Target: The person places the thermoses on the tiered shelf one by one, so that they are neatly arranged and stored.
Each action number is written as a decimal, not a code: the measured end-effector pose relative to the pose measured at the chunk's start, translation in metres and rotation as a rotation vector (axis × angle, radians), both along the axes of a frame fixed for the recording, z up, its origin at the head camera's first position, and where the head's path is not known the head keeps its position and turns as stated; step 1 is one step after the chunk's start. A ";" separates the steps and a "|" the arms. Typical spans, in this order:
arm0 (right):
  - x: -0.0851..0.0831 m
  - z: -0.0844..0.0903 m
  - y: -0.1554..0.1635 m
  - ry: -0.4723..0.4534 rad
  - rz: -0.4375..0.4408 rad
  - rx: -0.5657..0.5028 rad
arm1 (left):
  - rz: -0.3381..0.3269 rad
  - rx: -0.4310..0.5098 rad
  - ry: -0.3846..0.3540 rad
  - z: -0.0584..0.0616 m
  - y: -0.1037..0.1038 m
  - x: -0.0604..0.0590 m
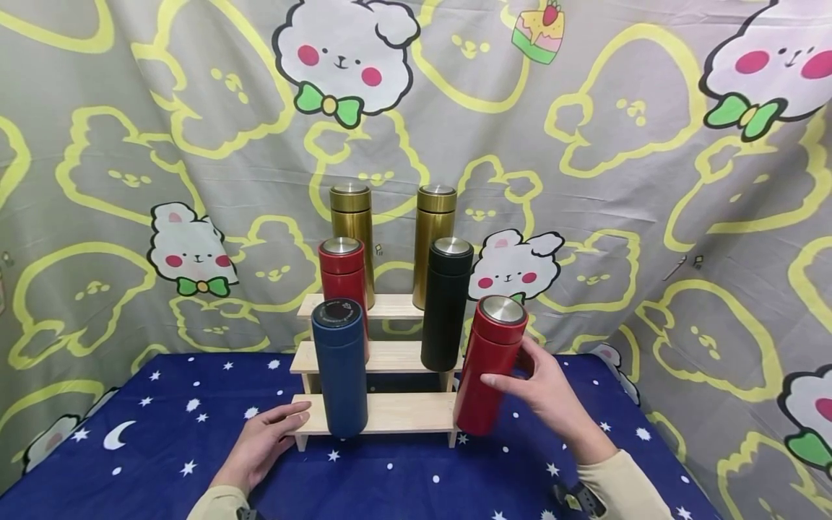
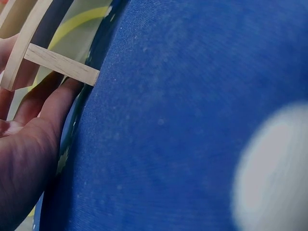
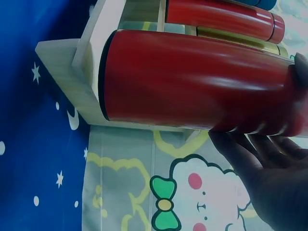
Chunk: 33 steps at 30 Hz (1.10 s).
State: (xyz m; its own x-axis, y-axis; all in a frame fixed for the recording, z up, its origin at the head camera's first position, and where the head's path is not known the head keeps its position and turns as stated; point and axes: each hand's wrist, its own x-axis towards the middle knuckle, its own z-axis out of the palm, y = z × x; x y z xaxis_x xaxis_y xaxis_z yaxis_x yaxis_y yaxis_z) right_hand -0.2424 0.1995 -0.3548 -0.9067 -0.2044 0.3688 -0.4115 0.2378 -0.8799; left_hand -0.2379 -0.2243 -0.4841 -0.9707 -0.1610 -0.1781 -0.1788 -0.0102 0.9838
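Red flask (image 1: 490, 367) sits tilted at the right end of the stepped wooden rack (image 1: 403, 413), base at the bottom step's right edge, steel cap leaning right. The right hand (image 1: 544, 393) grips its upper body, fingers curled round it; the right wrist view shows the fingers (image 3: 250, 149) wrapped under the barrel.

The left hand (image 1: 266, 440) rests flat on the blue starry tablecloth (image 1: 162, 448), fingers relaxed and spread, tips touching the rack's bottom-left corner. The left wrist view shows the fingers (image 2: 45, 103) against a wooden slat (image 2: 60, 64).

Neighbours: a blue flask (image 1: 340, 368) stands upright on the bottom step, left of centre, well apart from the red flask. On the middle step, a second red flask (image 1: 342, 278) stands behind the blue one and a black flask (image 1: 445, 303) stands just beside the held flask's top. Two gold flasks (image 1: 393, 231) stand on the top step.

Room: the bottom step is bare wood between the blue flask and the held one. There is open tablecloth right of the rack and in front of it. A cartoon-print curtain (image 1: 650, 180) closes off the back and the right side.
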 end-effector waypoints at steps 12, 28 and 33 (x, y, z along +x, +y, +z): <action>-0.004 -0.004 -0.016 -0.011 0.021 -0.011 | -0.005 0.013 0.007 0.001 0.000 -0.002; -0.008 -0.006 -0.034 -0.035 0.032 -0.041 | -0.001 0.008 -0.009 0.000 -0.001 0.000; -0.008 -0.007 -0.040 -0.053 0.017 -0.032 | -0.009 0.008 -0.007 0.000 -0.001 0.000</action>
